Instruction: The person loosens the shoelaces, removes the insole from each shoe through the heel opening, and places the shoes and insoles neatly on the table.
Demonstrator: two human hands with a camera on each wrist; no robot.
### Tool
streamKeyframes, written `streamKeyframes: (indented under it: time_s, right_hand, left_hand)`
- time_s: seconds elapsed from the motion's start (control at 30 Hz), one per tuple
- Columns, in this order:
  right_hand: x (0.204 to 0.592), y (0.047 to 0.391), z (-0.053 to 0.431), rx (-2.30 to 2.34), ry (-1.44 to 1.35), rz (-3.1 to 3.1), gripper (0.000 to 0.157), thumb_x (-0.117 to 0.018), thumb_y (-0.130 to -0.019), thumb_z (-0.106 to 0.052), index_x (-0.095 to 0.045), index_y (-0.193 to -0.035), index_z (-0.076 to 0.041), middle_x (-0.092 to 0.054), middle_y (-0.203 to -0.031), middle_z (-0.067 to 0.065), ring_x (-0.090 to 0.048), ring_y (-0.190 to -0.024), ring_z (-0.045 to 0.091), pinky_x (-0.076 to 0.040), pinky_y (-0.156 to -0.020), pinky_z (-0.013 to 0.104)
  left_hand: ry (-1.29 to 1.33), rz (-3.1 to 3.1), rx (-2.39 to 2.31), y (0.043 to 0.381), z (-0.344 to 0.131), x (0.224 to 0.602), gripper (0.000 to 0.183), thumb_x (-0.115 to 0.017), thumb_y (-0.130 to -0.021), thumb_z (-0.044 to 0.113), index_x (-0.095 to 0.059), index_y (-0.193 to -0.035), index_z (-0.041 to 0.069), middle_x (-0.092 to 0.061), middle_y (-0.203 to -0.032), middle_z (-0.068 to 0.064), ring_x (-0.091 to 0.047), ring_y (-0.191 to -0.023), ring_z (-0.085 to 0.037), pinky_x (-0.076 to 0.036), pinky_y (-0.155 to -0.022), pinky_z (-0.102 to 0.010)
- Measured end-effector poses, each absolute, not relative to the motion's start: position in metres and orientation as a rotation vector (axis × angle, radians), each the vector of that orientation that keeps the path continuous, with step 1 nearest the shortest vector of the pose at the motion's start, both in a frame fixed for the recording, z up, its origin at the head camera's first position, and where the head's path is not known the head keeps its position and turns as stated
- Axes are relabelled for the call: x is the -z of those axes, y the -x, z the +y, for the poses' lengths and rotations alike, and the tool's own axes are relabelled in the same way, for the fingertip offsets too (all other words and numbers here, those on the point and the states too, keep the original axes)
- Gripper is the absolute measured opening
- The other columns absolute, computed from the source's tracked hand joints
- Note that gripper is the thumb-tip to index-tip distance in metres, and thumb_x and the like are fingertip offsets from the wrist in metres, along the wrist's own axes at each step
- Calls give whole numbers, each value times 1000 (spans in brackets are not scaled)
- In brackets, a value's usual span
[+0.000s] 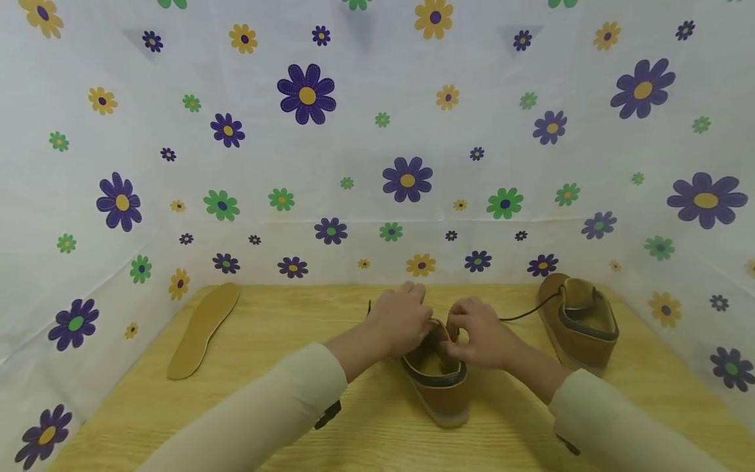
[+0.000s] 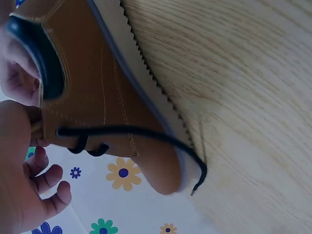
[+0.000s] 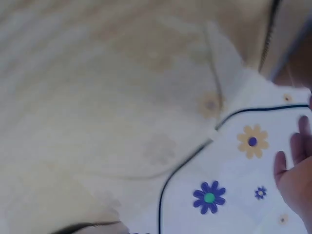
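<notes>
A brown shoe (image 1: pixel 444 398) with a dark padded collar stands on the table between both hands, heel toward me. My left hand (image 1: pixel 401 324) pinches the upper at the left of its opening, the other fingers loosely bent. From the right, my right hand (image 1: pixel 482 334) holds the opposite side, thumb inside the opening and fingers over the outer edge. A dark lace (image 2: pixel 124 130) comes out of the eyelets and hangs past the toe in the left wrist view. Right-hand fingers (image 3: pixel 297 148) show at the edge of the right wrist view, a lace (image 3: pixel 263 108) beside them.
A matching brown shoe (image 1: pixel 590 344) stands at the back right, its dark lace (image 1: pixel 531 313) stretching left toward my right hand. At the far left lies a tan insole (image 1: pixel 203 331). A white flower-print sheet (image 1: pixel 354 151) encloses the wooden table (image 1: pixel 283 406) at the back and sides.
</notes>
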State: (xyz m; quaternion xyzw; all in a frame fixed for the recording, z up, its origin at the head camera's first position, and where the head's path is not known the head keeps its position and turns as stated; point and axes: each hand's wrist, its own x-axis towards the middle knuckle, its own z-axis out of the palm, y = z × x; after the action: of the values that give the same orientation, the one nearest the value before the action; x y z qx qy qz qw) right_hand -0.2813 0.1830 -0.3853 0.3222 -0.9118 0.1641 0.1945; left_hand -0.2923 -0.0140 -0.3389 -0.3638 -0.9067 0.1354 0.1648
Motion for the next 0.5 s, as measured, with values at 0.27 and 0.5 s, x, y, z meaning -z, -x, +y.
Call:
streamKeyframes:
  time_s: [0.27,0.5]
  right_hand:
    - [361,281,186,-242,-971,-2844,10,-66,-77,-34,-60,-70,-30,-55,-85,-11,-47,-82,11,-34,-69,40]
    - [349,292,196,-296,-1259,-2852,14,-69,-80,-30,-64,-70,-22,-56,-71,-12,-51,-66,3,-43,-62,23]
  left_hand:
    - [983,-2813,-61,292,-22,329,34,-48,-89,27,-60,-59,18,-46,-87,1,-42,-80,-15,-36,-54,-26]
    - [939,-2948,518,296,-44,335,50,-54,-87,26,-39,-40,17,-36,-61,6,-32,-55,-10,-27,-46,-22]
